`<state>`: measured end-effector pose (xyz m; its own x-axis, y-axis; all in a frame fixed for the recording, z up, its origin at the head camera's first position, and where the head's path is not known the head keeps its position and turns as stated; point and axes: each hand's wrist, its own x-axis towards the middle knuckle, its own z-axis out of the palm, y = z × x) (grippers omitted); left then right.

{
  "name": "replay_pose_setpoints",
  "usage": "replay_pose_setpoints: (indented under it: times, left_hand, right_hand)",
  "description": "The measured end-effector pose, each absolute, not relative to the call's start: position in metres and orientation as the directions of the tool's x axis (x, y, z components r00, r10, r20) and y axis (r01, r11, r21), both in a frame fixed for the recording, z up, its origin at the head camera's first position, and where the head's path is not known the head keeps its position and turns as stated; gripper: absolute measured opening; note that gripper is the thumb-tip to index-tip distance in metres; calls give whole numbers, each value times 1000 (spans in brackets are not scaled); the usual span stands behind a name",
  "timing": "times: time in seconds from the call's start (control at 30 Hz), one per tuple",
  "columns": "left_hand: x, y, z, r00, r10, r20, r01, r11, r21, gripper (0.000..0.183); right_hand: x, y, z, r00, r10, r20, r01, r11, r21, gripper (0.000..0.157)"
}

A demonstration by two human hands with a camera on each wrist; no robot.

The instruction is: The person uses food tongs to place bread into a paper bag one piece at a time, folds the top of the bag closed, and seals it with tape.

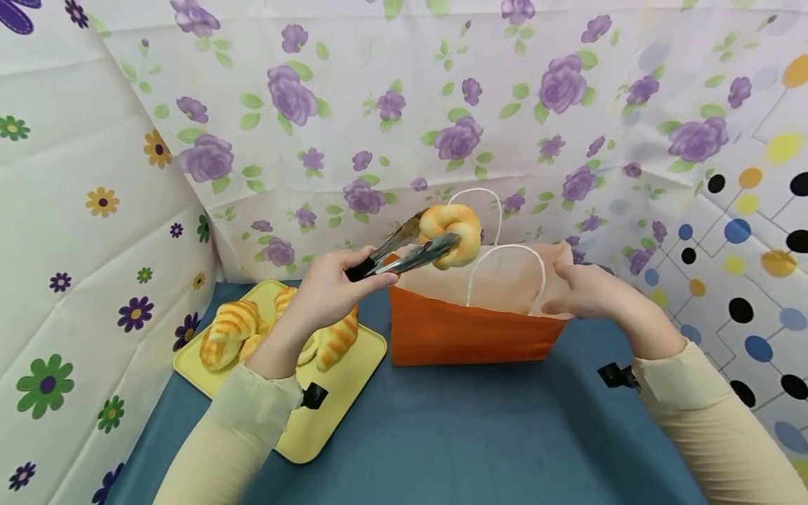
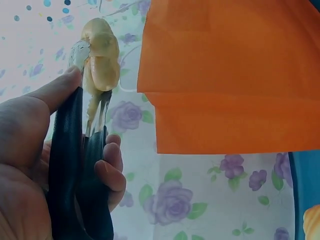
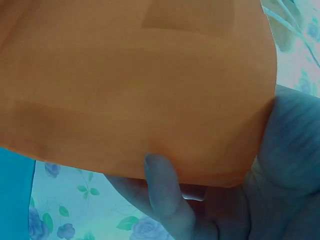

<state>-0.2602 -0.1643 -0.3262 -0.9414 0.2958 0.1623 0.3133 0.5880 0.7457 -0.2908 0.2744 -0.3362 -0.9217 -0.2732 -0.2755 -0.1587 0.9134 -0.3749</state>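
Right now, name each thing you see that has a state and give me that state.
Orange bag: standing, mouth open
Bag handles: upright
Knotted bun: raised, not inside the orange bag
Tongs: pinching the knotted bun
Left grip: holds the tongs
Right grip: holds the orange bag's edge
Yellow tray: flat, loaded
Breads: lying on the yellow tray

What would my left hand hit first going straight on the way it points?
Probably the far white handle of the orange paper bag, with the knotted bread roll in the tongs leading; depth is unclear, so it might instead reach the purple-flowered backdrop.
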Motion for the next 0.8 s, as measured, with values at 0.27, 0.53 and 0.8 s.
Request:
replay_pose_setpoints:
  times: [0.27, 0.53, 0.8]
  left_hand:
    - [-265, -164, -333, -949, 278, 146, 291, 602, 743, 86]
    - [-267, -157, -338, -941, 303, 153, 321, 646, 693, 85]
    - [-265, -146, -322, -903, 387, 187, 422, 717, 555, 80]
  right_hand:
    - [-289, 273, -338, -915, -283, -287, -165, 912, -376, 110]
    - [-288, 276, -331, -922, -281, -267, -174, 916, -363, 107]
    - [-286, 272, -333, -919, -292, -266, -180, 909, -377, 106]
